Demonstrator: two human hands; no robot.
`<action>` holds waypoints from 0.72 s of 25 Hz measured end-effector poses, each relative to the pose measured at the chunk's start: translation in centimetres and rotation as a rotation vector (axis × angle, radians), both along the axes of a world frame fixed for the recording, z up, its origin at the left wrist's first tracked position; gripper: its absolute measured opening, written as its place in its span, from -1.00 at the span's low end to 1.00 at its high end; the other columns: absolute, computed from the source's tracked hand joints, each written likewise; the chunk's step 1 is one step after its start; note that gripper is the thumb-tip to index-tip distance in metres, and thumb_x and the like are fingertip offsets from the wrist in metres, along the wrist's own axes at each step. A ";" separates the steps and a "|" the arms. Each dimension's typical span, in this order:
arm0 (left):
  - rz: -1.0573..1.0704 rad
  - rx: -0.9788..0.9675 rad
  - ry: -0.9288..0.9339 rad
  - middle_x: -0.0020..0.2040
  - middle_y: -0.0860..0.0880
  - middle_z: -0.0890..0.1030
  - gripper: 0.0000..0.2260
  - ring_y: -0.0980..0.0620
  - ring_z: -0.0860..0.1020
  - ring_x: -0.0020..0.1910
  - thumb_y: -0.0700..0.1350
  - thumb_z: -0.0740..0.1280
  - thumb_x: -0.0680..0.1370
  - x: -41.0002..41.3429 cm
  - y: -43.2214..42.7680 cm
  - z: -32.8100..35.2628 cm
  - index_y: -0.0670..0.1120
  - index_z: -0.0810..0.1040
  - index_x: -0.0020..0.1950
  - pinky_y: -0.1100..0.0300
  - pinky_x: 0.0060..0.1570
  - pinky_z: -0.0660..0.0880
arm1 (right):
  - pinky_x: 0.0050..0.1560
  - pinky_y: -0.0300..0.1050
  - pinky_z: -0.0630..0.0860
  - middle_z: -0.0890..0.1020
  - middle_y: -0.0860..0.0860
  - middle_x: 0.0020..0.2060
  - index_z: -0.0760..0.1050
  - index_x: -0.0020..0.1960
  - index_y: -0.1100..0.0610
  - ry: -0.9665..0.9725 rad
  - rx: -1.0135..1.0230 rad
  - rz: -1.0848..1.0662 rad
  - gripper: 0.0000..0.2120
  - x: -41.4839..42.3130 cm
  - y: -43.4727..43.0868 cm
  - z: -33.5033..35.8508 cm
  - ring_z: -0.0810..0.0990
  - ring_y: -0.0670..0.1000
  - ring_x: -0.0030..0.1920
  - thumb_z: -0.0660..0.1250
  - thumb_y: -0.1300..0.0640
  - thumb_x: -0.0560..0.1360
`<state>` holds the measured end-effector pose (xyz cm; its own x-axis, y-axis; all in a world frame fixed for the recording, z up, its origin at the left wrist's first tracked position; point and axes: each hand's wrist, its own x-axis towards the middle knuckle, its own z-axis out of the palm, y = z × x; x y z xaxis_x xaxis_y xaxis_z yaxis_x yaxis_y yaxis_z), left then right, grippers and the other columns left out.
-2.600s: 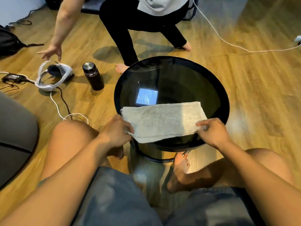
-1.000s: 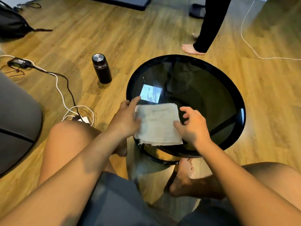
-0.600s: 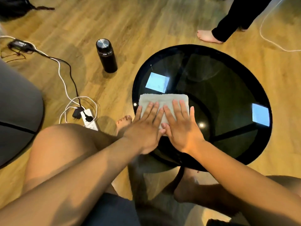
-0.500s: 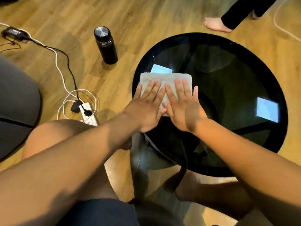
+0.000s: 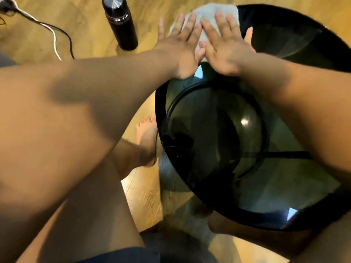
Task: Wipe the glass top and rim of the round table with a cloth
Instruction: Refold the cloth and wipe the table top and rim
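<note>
The round glass-topped desk now fills most of the view, far closer than half a second ago, its black rim curving down the left side. Through the dark glass the ring of the base shows, with a bare foot on the wooden floor just beside the rim. Both forearms reach further across than before. The folded grey cloth has been pushed from the near part of the glass to the far left edge. The left hand and right hand lie flat on it, side by side and touching, each grip spread wide with fingers straight, pressing down rather than clasping. The black flask stands on the floor left of the desk, with cables beyond it.
</note>
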<state>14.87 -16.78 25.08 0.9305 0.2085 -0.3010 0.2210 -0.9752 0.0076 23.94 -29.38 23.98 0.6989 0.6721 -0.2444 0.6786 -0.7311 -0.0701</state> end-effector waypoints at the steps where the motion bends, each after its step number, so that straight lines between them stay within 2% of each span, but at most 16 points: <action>1: 0.016 -0.017 0.025 0.62 -0.05 -0.26 -0.43 -0.08 -0.27 0.58 0.15 -0.16 0.66 -0.4 -0.3 0.6 -0.05 -0.24 0.60 -0.31 0.46 -0.30 | 0.46 0.40 -0.23 -0.16 0.01 0.60 -0.14 0.58 -0.16 0.015 0.018 -0.014 -0.47 -0.6 -0.3 0.4 -0.23 0.09 0.58 -0.13 -0.17 0.64; 6: 0.023 -0.099 0.119 0.62 0.04 -0.22 -0.43 -0.03 -0.26 0.59 0.12 -0.08 0.67 -7.3 -3.4 2.3 -0.01 -0.21 0.61 -0.32 0.47 -0.28 | 0.49 0.34 -0.10 -0.03 -0.01 0.60 0.02 0.54 -0.26 0.053 0.069 0.030 -0.52 -7.0 -4.4 1.5 -0.10 0.10 0.58 -0.06 -0.18 0.63; 11: 0.006 -0.145 0.157 0.63 0.05 -0.12 -0.44 -0.01 -0.15 0.60 0.08 0.00 0.67 -16.7 -8.8 4.3 0.00 -0.11 0.62 -0.21 0.52 -0.15 | 0.43 0.13 0.22 0.22 0.05 0.55 0.26 0.50 -0.17 0.004 0.119 0.131 -0.58 -15.9 -10.5 2.0 0.15 0.17 0.51 0.03 -0.10 0.65; 13: -0.033 -0.108 0.178 0.64 0.03 -0.02 -0.46 -0.04 -0.04 0.61 0.08 0.01 0.66 -20.5 -11.6 5.1 -0.01 -0.03 0.62 -0.15 0.52 -0.06 | 0.36 0.12 0.31 0.31 0.03 0.51 0.35 0.45 -0.15 0.028 0.143 0.133 -0.61 -19.8 -13.3 2.4 0.23 0.15 0.46 0.09 -0.07 0.64; 16: -0.178 -0.028 0.077 0.50 -0.02 0.33 -0.56 -0.11 0.28 0.45 -0.01 0.11 0.63 -25.2 -15.7 6.3 -0.02 0.24 0.52 -0.05 0.37 0.20 | 0.17 0.12 0.44 0.43 -0.03 0.41 0.46 0.34 -0.16 0.020 0.187 0.122 -0.65 -25.8 -18.4 2.6 0.36 0.12 0.35 0.14 -0.07 0.59; 18: -0.194 -0.083 0.020 0.42 -0.03 0.38 -0.58 -0.09 0.31 0.37 -0.09 0.17 0.59 -25.9 -16.8 5.7 -0.02 0.29 0.46 0.02 0.32 0.27 | 0.04 0.09 0.48 0.49 -0.06 0.32 0.48 0.29 -0.18 0.014 0.195 0.082 -0.66 -27.8 -20.9 2.5 0.45 0.10 0.24 0.10 -0.11 0.57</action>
<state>-11.01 -33.57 30.81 0.9446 -0.0007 -0.3282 0.0296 -0.9958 0.0872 -3.84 -50.26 26.47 0.6377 0.7619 -0.1130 0.7330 -0.6454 -0.2146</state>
